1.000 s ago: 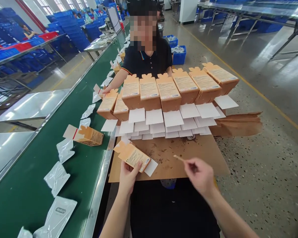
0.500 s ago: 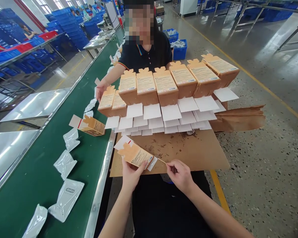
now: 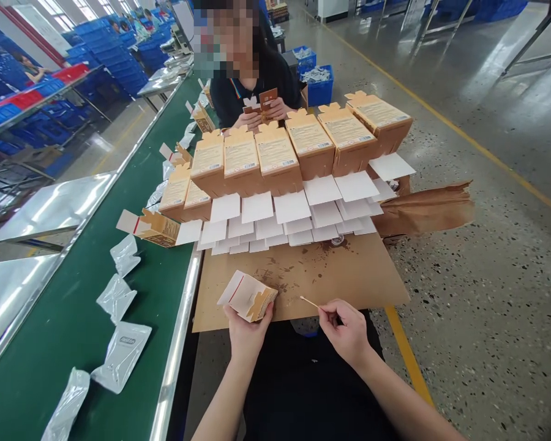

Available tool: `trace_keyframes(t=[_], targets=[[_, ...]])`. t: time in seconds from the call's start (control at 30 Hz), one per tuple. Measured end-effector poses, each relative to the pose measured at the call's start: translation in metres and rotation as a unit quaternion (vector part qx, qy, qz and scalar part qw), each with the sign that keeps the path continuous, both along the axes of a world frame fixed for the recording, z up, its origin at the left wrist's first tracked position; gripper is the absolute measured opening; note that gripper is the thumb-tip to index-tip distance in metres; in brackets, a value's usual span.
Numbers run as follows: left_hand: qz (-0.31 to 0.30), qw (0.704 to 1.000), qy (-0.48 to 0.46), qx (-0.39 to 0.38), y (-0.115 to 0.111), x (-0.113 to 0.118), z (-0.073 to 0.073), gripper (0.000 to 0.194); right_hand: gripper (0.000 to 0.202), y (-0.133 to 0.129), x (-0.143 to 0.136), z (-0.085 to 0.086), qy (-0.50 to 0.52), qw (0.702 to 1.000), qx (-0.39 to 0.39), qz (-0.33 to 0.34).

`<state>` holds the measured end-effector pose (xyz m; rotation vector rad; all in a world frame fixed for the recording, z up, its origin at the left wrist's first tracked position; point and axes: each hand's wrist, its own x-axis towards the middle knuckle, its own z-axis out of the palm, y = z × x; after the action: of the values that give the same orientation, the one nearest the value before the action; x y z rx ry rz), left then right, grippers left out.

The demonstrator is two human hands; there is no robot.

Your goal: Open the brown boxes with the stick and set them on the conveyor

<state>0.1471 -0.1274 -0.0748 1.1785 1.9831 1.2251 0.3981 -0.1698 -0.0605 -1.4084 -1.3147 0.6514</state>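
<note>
My left hand [image 3: 247,335] grips a small orange-and-white carton [image 3: 248,296] from below, thumb on its right side. The carton is tilted, its white flap with a red line standing out at the upper left. Between the thumb and fingers of my right hand [image 3: 346,332] is a thin cotton swab [image 3: 310,301], its white tip pointing left. A gap separates the swab from the carton. Both hands are at the near edge of a brown board [image 3: 349,269], which has dark smears on it.
Beyond the board stand rows of orange cartons [image 3: 275,153] with white flaps [image 3: 294,208] hanging forward. Left runs a green conveyor belt [image 3: 87,312] with silver pouches [image 3: 123,355] and an open carton [image 3: 158,228]. A co-worker [image 3: 275,76] opposite holds a brown carton [image 3: 269,98].
My left hand has turned the carton so another side faces up. The swab has moved right, away from it. The co-worker's hand has left the belt side; both hands now hold a brown carton.
</note>
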Motion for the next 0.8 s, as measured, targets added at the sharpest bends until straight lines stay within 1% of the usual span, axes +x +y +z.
trace_keyframes(t=[0.1,0.17,0.23,0.33,0.37,0.43,0.47,0.57,0.7,0.77,0.8], targets=[[-0.01,1.0,0.009,-0.005,0.005,-0.001,0.005,0.086,0.04,0.001,0.002,0.003,0.013,1.0,0.0,0.0],[0.006,1.0,0.024,0.006,0.011,-0.016,0.009,0.084,0.04,0.003,0.005,0.006,0.018,1.0,0.006,-0.001],[0.054,0.997,0.05,0.018,0.018,-0.045,0.015,0.083,0.041,0.005,0.01,0.009,0.019,1.0,0.0,-0.008],[0.151,0.985,0.082,0.023,0.024,-0.102,0.025,0.083,0.042,0.01,0.017,0.013,0.021,0.999,-0.015,-0.023],[0.173,0.981,0.082,0.025,0.025,-0.12,0.029,0.084,0.042,0.012,0.018,0.014,0.023,0.999,-0.018,-0.028],[0.196,0.978,0.06,0.034,0.029,-0.148,0.036,0.088,0.041,0.017,0.019,0.015,0.031,0.999,-0.024,-0.034],[0.192,0.98,0.039,0.034,0.033,-0.157,0.038,0.088,0.041,0.02,0.019,0.015,0.034,0.998,-0.027,-0.034],[0.17,0.985,-0.017,0.026,0.054,-0.171,0.043,0.087,0.038,0.031,0.015,0.015,0.035,0.999,-0.022,-0.013],[0.194,0.98,-0.02,0.034,0.092,-0.181,0.049,0.093,0.036,0.044,0.011,0.018,0.03,0.999,-0.004,0.016],[0.196,0.979,-0.018,0.044,0.1,-0.184,0.05,0.102,0.035,0.046,0.016,0.02,0.026,1.0,-0.007,0.011],[0.195,0.979,-0.016,0.059,0.098,-0.185,0.05,0.11,0.034,0.045,0.02,0.021,0.022,1.0,-0.01,0.003]])
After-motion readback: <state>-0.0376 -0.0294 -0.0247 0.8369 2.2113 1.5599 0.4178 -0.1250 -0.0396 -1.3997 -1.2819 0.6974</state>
